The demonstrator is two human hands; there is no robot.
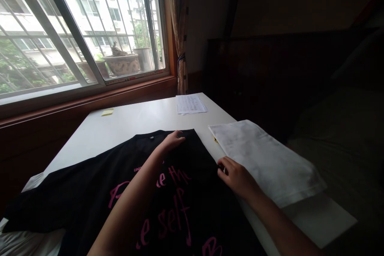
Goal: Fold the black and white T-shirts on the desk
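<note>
A black T-shirt point(120, 184) with pink lettering lies spread across the white table, its collar towards the far side. My left hand point(172, 141) reaches over the print to the shoulder beside the collar, its fingers closed on the fabric there. At the shirt's right edge, my right hand point(237, 174) pinches the black cloth between thumb and fingers. My left forearm covers part of the lettering. Just right of my right hand lies a folded white garment point(264, 160), with a bit of yellow showing under its left edge.
Sheets of written paper point(191, 104) lie at the far end of the white table point(144, 114). A yellow sticky note point(107, 112) is near the far left edge. Pale cloth point(33, 242) shows under the shirt at lower left. Beyond are a barred window point(120, 20) and a tied curtain point(181, 48).
</note>
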